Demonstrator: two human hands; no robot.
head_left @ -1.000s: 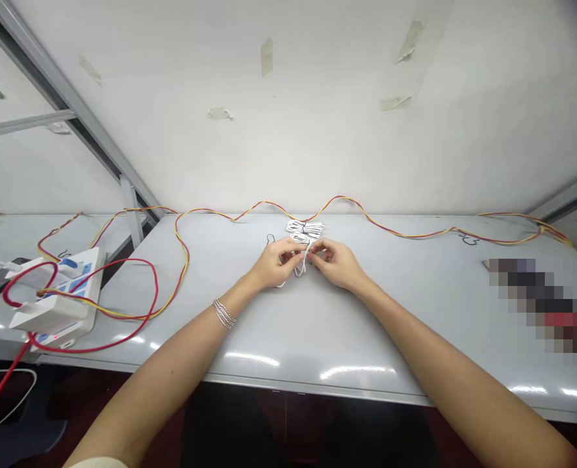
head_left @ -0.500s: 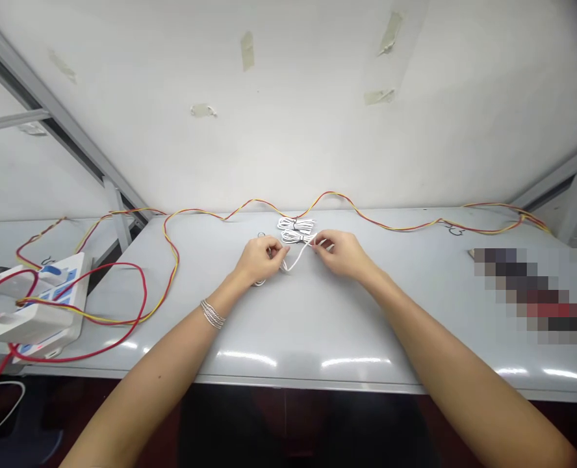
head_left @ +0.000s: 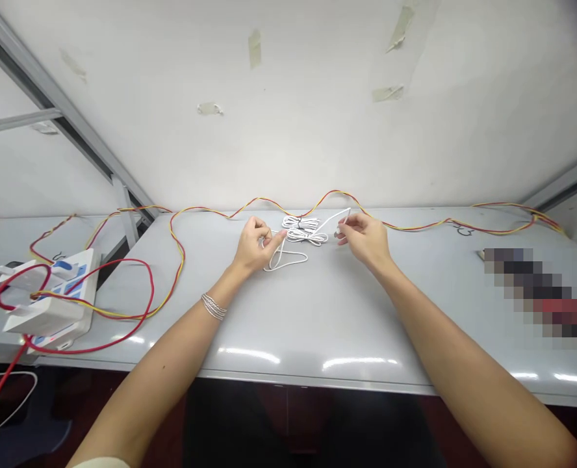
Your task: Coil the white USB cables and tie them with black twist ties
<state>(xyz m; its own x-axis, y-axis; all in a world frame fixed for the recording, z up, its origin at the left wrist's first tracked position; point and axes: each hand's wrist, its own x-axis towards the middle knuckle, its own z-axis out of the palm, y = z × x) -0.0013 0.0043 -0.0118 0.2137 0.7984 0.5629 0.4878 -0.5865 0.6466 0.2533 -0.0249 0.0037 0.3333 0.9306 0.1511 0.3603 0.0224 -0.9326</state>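
Note:
A white cable (head_left: 295, 262) runs in loose loops over the grey table, between my hands. My left hand (head_left: 258, 246) has curled fingers and a thumb pointing right; the cable passes into it by the thumb. Fingers of my right hand (head_left: 366, 240) pinch another stretch of the cable, which rises to a bend just above the fingertips. Between the hands lie coiled white cable bundles (head_left: 301, 225), tied with a dark band. The exact grip inside my left hand is partly hidden.
A twisted red and yellow wire (head_left: 264, 200) winds along the table's back edge. At left sits a white power strip (head_left: 81, 312) with plugs and a red cord (head_left: 149, 279). A pixelated object (head_left: 537, 289) lies at right. A white wall (head_left: 298, 143) stands behind.
My right hand has moved right, drawing a stretch of cable away from the bundles. My left hand has lifted slightly, and a loop of cable now lies beside it. The view has shifted a little.

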